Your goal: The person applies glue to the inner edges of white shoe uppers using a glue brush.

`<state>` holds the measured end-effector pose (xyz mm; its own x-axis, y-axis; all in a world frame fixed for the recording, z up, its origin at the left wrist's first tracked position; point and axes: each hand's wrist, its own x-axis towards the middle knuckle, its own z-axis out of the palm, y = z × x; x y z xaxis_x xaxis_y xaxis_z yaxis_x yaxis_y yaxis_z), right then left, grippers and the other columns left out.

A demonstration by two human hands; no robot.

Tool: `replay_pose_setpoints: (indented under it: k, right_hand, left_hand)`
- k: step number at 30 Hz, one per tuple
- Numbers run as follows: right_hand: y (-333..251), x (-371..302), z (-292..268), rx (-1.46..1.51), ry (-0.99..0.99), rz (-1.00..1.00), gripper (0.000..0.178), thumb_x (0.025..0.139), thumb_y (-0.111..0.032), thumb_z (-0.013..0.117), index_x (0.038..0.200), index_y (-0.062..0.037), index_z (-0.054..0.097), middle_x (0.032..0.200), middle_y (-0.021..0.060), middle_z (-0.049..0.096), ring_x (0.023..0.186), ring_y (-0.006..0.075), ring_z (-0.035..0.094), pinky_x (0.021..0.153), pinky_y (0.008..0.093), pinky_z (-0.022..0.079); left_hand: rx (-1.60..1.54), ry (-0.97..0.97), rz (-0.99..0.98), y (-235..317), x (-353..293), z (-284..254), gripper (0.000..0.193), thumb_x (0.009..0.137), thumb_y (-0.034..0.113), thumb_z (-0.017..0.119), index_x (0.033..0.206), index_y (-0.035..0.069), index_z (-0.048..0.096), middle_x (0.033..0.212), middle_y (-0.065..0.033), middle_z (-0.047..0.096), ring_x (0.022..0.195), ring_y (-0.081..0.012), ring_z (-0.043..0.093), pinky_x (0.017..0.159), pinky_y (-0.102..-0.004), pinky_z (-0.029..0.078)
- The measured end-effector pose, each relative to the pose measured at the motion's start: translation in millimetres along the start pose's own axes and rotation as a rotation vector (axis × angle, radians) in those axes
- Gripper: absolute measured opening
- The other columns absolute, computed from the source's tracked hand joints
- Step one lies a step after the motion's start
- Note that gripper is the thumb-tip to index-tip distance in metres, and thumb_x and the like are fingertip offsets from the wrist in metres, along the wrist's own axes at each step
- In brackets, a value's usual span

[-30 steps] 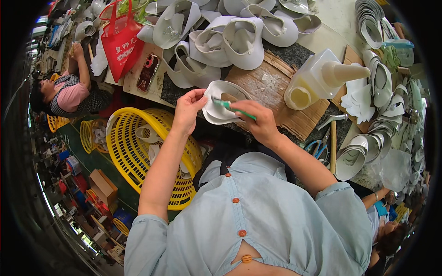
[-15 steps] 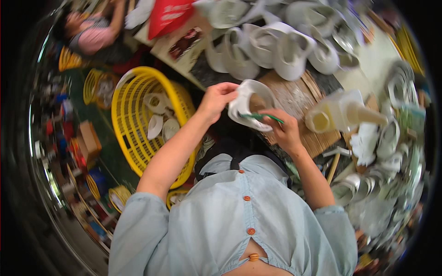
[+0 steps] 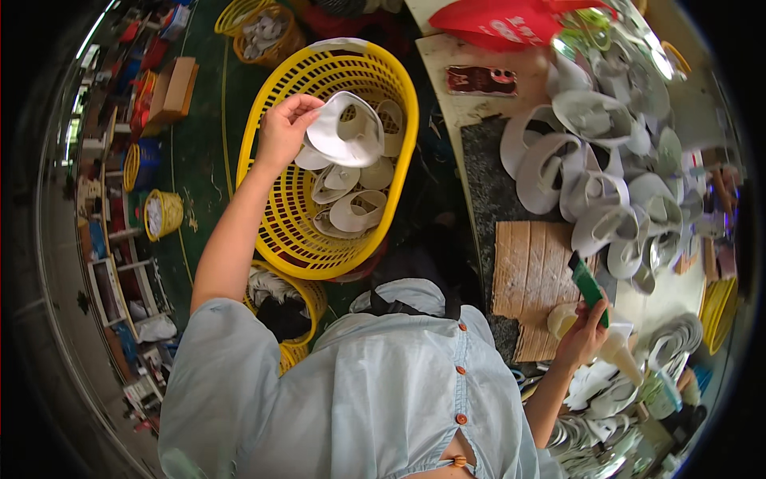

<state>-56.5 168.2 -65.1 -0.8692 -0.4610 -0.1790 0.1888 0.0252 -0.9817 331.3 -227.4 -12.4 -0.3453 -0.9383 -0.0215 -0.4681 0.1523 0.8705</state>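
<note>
- White visor-shaped pc. is just R of L hand, over yellow basket beneath that hand; L thumb + fingers pinch its edge.
- L hand nearer by far; R hand well off to R, closed on green brush-like tool, dark tip fwd + slightly L.
- Long axis approx. slants from L fingers twd. near R, though near-round, hard to be sure; broad solid side near, hole up.

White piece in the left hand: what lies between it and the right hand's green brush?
In the head view: more white pieces inside the yellow basket, a shadowed gap, a dark slab, then brown cardboard.
</note>
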Motion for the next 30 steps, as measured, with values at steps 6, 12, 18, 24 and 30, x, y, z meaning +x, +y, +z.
replay_pose_setpoints:
  k: [6, 12, 18, 24, 30]
  right_hand:
    - [13, 14, 33, -0.084, -0.063, 0.09, 0.031, 0.096, -0.023, 0.054, 0.11, 0.0038, 0.06, 0.082, 0.005, 0.063, 0.065, 0.0076, 0.052, 0.062, 0.0196, 0.042]
    - [8, 22, 58, -0.212, -0.144, 0.145, 0.029, 0.097, -0.022, 0.053, 0.11, 0.0029, 0.061, 0.084, 0.004, 0.063, 0.065, 0.0069, 0.051, 0.061, 0.0199, 0.042]
    - [8, 23, 79, -0.256, -0.16, 0.185, 0.03, 0.097, -0.022, 0.053, 0.112, 0.0032, 0.06, 0.086, 0.0047, 0.063, 0.065, 0.0073, 0.052, 0.06, 0.0204, 0.042]
    - [6, 20, 96, -0.305, -0.171, 0.198, 0.028, 0.096, -0.021, 0.054, 0.109, 0.0031, 0.059, 0.086, 0.0056, 0.063, 0.064, 0.0081, 0.053, 0.058, 0.0217, 0.042]
    - [9, 15, 86, -0.301, -0.153, 0.206, 0.029, 0.096, -0.021, 0.054, 0.11, 0.0031, 0.059, 0.083, 0.0054, 0.063, 0.063, 0.0089, 0.053, 0.058, 0.0222, 0.042]
  left_hand:
    - [0.633, 0.237, 0.218, -112, 47, -37, 0.012, 0.082, 0.002, 0.059, 0.091, 0.004, 0.066, 0.089, -0.0115, 0.065, 0.084, -0.0314, 0.062, 0.073, -0.0386, 0.049]
    - [0.735, 0.308, 0.246, -191, 75, -35, 0.014, 0.081, 0.002, 0.057, 0.092, 0.007, 0.065, 0.09, -0.0099, 0.063, 0.086, -0.0313, 0.06, 0.073, -0.0404, 0.049]
    - [0.77, 0.39, 0.309, -231, 84, -10, 0.019, 0.083, 0.003, 0.054, 0.097, 0.008, 0.065, 0.095, -0.0075, 0.059, 0.09, -0.0289, 0.059, 0.078, -0.038, 0.05]
    - [0.633, 0.389, 0.194, -269, 34, 45, 0.018, 0.082, -0.001, 0.056, 0.097, 0.006, 0.063, 0.096, -0.0118, 0.057, 0.09, -0.031, 0.058, 0.079, -0.0388, 0.049]
    - [0.492, 0.3, 0.023, -285, -43, 100, 0.018, 0.078, -0.002, 0.062, 0.095, 0.004, 0.06, 0.097, -0.0138, 0.053, 0.09, -0.0346, 0.056, 0.079, -0.0414, 0.048]
